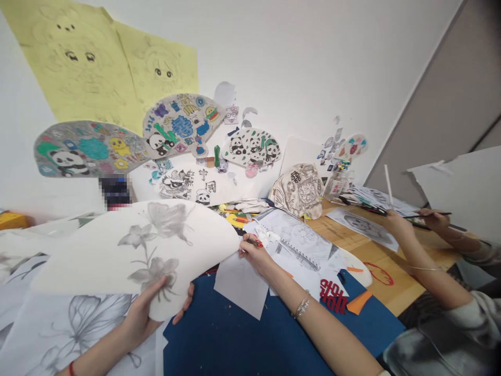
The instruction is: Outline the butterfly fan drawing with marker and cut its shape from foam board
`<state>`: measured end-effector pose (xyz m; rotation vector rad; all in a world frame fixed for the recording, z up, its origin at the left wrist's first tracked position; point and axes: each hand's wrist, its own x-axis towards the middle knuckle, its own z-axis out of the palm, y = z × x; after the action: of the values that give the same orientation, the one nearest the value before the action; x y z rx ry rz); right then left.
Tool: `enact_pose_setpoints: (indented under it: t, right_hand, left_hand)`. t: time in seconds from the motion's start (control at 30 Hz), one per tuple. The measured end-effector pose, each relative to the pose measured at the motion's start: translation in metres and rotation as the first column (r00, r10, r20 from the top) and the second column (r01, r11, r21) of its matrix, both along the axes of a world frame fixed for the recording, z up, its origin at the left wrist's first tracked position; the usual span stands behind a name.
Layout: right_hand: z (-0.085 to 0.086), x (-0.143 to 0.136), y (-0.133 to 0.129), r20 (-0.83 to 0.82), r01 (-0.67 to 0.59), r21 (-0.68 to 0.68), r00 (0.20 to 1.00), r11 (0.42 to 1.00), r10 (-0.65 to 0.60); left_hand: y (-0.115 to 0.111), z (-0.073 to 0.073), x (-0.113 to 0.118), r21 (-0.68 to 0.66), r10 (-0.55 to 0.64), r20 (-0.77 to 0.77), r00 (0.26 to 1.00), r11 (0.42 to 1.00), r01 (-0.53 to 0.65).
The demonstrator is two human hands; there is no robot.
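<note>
A white fan-shaped paper (pixel 211 224) with a grey shaded butterfly and flowers is held up over the left of the desk. Its rounded lower end is gripped by my left hand (pixel 146 310), thumb on the front and fingers behind. My right hand (pixel 254 256) is closed at the paper's right corner, around a slim dark pen-like tool (pixel 252 241); the tool's tip is hidden. Beneath the fan lies a sheet with a larger pencil butterfly drawing (pixel 84 318). A blank white sheet (pixel 245 287) rests on the blue mat (pixel 235 344), below my right hand.
A spiral sketchbook (pixel 297 235), red cut-out characters (pixel 332 296) and orange scraps (pixel 359 302) lie to the right. Painted panda fans (pixel 182 125) stand along the wall. On the far right, a co-worker's hands (pixel 401 227) hold slim tools over the wooden table (pixel 362 253).
</note>
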<state>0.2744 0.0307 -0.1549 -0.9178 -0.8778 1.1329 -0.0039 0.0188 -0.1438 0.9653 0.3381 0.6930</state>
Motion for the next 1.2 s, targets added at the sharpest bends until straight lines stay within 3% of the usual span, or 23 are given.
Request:
enact_pose_setpoints:
  t: [0.43, 0.87, 1.2]
  right_hand:
    - [0.0006, 0.0046, 0.0005, -0.023, -0.154, 0.138, 0.987, 0.978, 0.159]
    - [0.0028, 0.0058, -0.0002, 0.041, -0.152, 0.140, 0.988, 0.978, 0.148]
    - [0.0009, 0.0041, -0.0002, 0.104, -0.088, 0.146, 0.992, 0.985, 0.073]
  left_hand:
    - [0.0012, -0.0005, 0.0009, 0.032, 0.030, 0.001, 1.000, 0.999, -0.030]
    - [0.0006, 0.0011, -0.0014, -0.013, 0.027, -0.008, 1.000, 1.000, -0.027]
    - [0.0009, 0.0034, 0.0011, -0.002, 0.010, 0.001, 1.000, 1.000, -0.010]
